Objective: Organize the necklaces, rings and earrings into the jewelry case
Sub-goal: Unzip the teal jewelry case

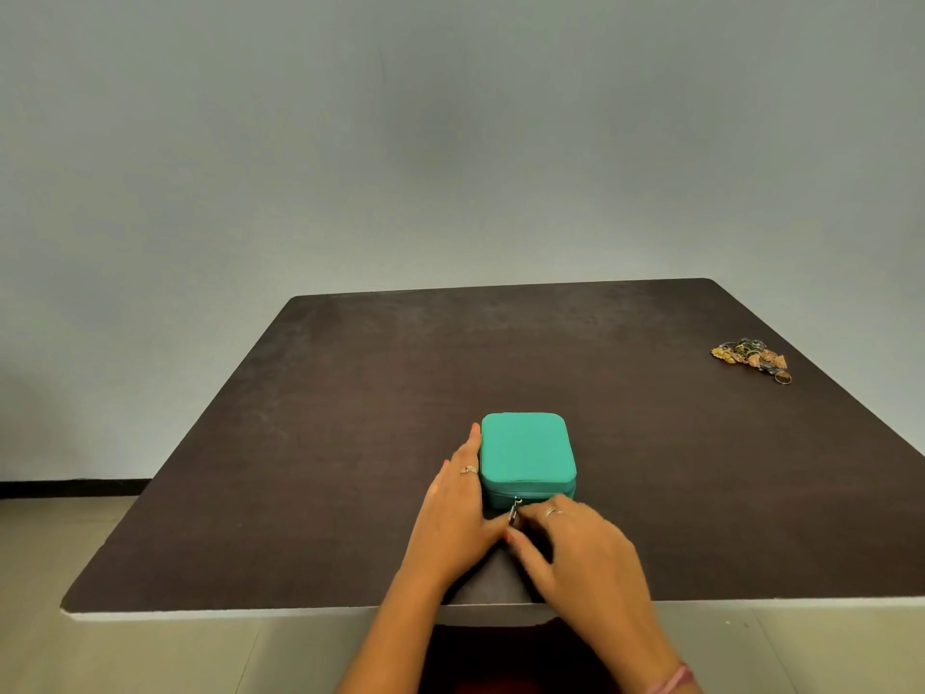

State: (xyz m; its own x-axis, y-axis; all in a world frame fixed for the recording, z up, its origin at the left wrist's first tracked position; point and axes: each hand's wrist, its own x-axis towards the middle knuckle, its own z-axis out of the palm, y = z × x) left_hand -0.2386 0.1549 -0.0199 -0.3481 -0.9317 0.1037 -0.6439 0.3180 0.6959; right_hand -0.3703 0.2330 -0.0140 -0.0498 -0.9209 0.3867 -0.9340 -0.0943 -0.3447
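A teal zippered jewelry case lies closed on the dark table, near its front edge. My left hand rests flat against the case's left side with straight fingers. My right hand sits at the case's front and pinches the metal zipper pull between thumb and fingers. A small heap of jewelry, gold and dark pieces with a ring at its near end, lies far off at the table's right side.
The table's front edge runs just below my wrists. A plain grey wall stands behind the table, and a tiled floor shows at the left.
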